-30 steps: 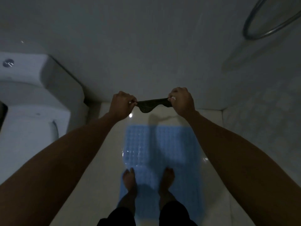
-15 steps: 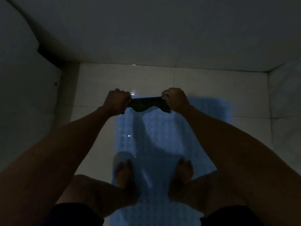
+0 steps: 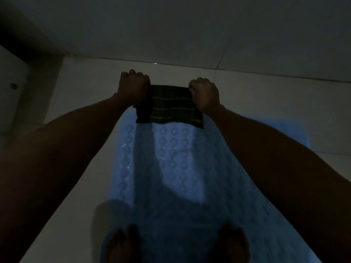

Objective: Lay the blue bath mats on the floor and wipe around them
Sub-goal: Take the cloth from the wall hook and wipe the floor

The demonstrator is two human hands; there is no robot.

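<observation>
A blue bath mat [image 3: 176, 168] with round bumps lies flat on the pale tiled floor, running from my feet toward the far wall. A second blue mat edge [image 3: 284, 133] shows to the right, partly hidden by my right arm. My left hand [image 3: 133, 88] and my right hand [image 3: 206, 93] each grip a top corner of a dark checked cloth [image 3: 171, 107], which hangs spread out over the mat's far end. My bare feet [image 3: 123, 245] stand on the near end of the mat.
The wall [image 3: 190, 31] meets the floor just beyond my hands. A white fixture [image 3: 11, 88] stands at the left edge. Bare floor tiles [image 3: 79, 103] lie to the left of the mat and past its far end.
I have bent lower toward the floor. The cloth, bunched between my hands before, now hangs open as a flat rectangle, and my hands have moved further apart and forward.
</observation>
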